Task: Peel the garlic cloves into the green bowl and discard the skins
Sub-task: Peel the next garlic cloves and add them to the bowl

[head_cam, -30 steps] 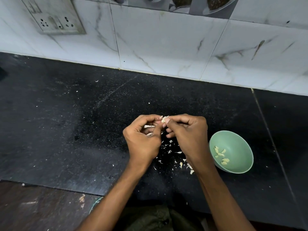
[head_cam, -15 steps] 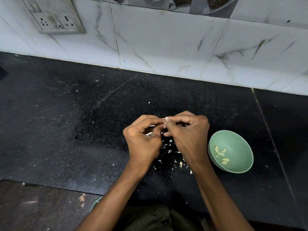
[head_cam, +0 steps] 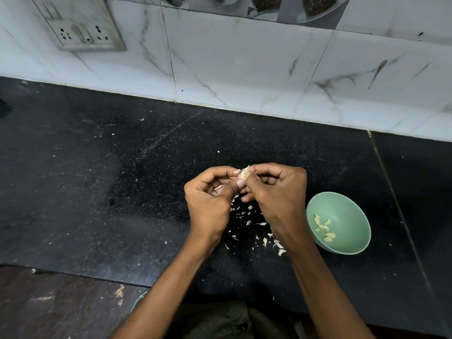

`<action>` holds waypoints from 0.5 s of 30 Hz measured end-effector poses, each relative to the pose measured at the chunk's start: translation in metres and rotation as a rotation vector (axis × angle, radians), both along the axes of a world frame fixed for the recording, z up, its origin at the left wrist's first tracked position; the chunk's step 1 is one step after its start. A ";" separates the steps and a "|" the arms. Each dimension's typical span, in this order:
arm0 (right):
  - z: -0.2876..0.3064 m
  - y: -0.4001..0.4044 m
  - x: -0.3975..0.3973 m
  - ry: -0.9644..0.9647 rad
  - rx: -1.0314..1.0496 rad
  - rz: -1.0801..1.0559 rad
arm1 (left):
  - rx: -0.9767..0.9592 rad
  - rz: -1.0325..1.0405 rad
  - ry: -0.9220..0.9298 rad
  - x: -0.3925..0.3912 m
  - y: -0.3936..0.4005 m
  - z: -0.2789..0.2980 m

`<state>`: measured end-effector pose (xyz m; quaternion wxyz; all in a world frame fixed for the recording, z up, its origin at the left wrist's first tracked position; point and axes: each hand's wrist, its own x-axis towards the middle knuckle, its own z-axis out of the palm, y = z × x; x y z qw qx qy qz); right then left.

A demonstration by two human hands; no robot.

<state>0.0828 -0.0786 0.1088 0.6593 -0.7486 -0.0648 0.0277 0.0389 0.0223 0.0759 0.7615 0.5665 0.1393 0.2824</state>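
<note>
Just above the centre of the frame, your left hand (head_cam: 210,204) and right hand (head_cam: 276,192) meet, fingers curled, both pinching one garlic clove (head_cam: 243,174). It is tiny, light and likely slick once bare, so grip its ends and pick at the papery skin, which probably tears easily. To the lower right, the green bowl (head_cam: 347,216) holds peeled cloves (head_cam: 324,228). Skins (head_cam: 249,223) litter the dark counter (head_cam: 97,192) under your wrists.
</note>
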 end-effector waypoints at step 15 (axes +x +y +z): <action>0.005 -0.013 0.007 -0.156 -0.131 0.164 | -0.556 -0.274 0.137 -0.001 0.002 0.013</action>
